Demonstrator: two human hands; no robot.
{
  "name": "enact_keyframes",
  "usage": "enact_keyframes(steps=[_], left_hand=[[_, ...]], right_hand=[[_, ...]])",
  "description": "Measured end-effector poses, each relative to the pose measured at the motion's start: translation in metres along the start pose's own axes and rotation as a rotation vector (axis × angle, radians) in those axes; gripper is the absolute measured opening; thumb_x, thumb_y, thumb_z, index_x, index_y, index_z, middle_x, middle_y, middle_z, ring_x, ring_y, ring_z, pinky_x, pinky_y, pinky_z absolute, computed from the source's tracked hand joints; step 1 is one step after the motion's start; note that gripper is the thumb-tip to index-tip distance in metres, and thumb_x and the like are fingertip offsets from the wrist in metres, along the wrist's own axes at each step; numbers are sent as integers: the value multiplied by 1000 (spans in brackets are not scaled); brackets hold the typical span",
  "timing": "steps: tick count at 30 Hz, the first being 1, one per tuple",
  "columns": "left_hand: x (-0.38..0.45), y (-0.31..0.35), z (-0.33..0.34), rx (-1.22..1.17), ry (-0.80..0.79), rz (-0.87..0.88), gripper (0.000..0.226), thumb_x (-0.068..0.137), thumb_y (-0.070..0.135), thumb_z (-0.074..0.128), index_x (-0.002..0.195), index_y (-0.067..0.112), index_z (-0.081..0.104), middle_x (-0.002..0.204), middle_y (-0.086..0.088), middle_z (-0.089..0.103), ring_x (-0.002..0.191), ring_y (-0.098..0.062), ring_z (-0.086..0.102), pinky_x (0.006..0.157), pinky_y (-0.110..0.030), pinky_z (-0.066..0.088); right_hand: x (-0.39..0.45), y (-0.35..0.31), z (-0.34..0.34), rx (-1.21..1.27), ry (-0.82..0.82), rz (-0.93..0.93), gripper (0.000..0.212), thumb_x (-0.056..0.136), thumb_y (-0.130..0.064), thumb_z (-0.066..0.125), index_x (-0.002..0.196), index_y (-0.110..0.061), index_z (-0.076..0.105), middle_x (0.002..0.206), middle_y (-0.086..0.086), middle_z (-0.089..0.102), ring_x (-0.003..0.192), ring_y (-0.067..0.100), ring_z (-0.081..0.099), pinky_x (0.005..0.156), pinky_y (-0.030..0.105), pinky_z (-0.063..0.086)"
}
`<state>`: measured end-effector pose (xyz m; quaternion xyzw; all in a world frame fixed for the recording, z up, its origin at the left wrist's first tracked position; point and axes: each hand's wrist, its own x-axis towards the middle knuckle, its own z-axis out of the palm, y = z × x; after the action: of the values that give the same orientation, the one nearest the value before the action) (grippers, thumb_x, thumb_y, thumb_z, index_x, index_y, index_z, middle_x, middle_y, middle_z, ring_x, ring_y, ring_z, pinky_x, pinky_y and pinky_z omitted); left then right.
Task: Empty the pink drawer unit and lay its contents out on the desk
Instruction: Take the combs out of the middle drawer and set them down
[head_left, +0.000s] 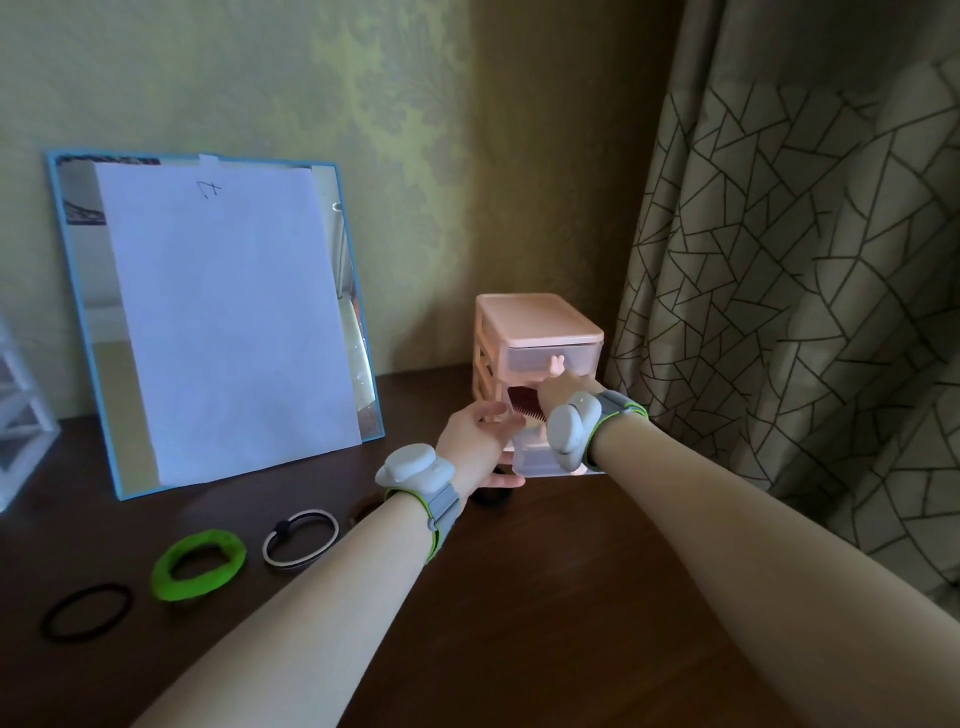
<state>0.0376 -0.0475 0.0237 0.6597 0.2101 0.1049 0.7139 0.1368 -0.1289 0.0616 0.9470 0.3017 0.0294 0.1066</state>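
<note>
The pink drawer unit (537, 319) stands at the back of the dark desk (545, 597), its top drawer closed. A clear drawer (535, 460) lower down is pulled out toward me. My left hand (475, 444) grips that drawer's left side, fingers above and thumb below. My right hand (563, 389) reaches in over it, fingers pinched on a dark red comb (525, 408) whose teeth show between my two hands. On the desk lie a black hair tie (85, 613), a green scrunchie (200, 564), a white-and-black band (300, 540), a brown tie (363, 506) and a black tie (491, 497), both partly hidden.
A blue-framed mirror (83, 291) covered by a white sheet of paper leans on the wall at the left. A clear plastic organiser (21, 415) stands at the far left edge. A patterned curtain (779, 260) hangs close to the unit's right.
</note>
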Motion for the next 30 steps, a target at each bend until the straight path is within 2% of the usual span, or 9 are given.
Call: enact_keyframes(steps=[4, 8, 13, 16, 19, 21, 23, 27, 30], left_hand=[[2, -1, 0, 3, 17, 6, 45, 90, 18, 65, 132, 13, 51, 124, -18, 60, 99, -35, 68, 73, -48, 61], [4, -1, 1, 31, 19, 13, 43, 88, 18, 66, 130, 15, 53, 118, -15, 63, 93, -31, 70, 70, -47, 62], [7, -1, 2, 29, 23, 4, 44, 88, 19, 67, 130, 15, 53, 116, -16, 64, 91, -31, 71, 71, -48, 61], [9, -1, 2, 34, 24, 0, 43, 89, 19, 68, 129, 15, 53, 117, -18, 63, 94, -33, 70, 72, -49, 61], [10, -1, 2, 33, 27, -9, 41, 89, 18, 68, 127, 13, 54, 117, -20, 63, 95, -35, 70, 75, -52, 60], [10, 0, 3, 38, 29, -10, 40, 89, 19, 68, 126, 13, 54, 116, -20, 63, 95, -35, 70, 73, -52, 60], [11, 0, 3, 31, 34, -11, 41, 88, 19, 68, 126, 14, 54, 116, -20, 63, 95, -35, 69, 71, -51, 60], [12, 0, 4, 14, 42, -13, 42, 88, 18, 70, 126, 14, 55, 112, -18, 63, 93, -34, 69, 70, -51, 61], [13, -1, 4, 16, 34, -25, 44, 88, 16, 69, 129, 14, 53, 117, -19, 62, 97, -36, 68, 73, -51, 60]], right_hand=[[-5, 3, 2, -77, -37, -90, 9, 86, -8, 44, 80, -15, 48, 94, 4, 54, 98, 24, 61, 75, 26, 43], [-9, 7, 1, -79, -84, -118, 4, 85, -13, 44, 82, -15, 43, 98, 3, 45, 104, 21, 53, 80, 24, 35], [-8, 7, 0, -65, -84, -138, 26, 85, -12, 44, 66, -14, 28, 113, 6, 52, 120, 24, 49, 86, 27, 30], [-3, 6, 4, -85, -82, -152, 5, 88, -13, 45, 91, -14, 48, 131, 12, 53, 128, 27, 46, 101, 32, 35], [2, 5, -2, -27, -19, -187, 27, 97, -15, 48, 122, -10, 59, 134, 17, 55, 125, 33, 51, 98, 38, 41], [3, 3, -5, -18, -16, -185, 15, 98, -15, 49, 99, -18, 63, 134, 19, 55, 124, 35, 52, 96, 40, 43], [5, 4, -6, 22, -13, -156, 36, 97, -14, 49, 65, -24, 38, 132, 19, 57, 122, 35, 54, 93, 39, 44], [7, 5, -5, 56, -6, -136, 46, 96, -13, 51, 60, -23, 24, 113, 17, 59, 120, 35, 55, 91, 38, 44], [6, 4, -6, 64, -2, -121, 46, 96, -13, 51, 60, -23, 24, 96, 9, 42, 119, 35, 55, 89, 38, 44]])
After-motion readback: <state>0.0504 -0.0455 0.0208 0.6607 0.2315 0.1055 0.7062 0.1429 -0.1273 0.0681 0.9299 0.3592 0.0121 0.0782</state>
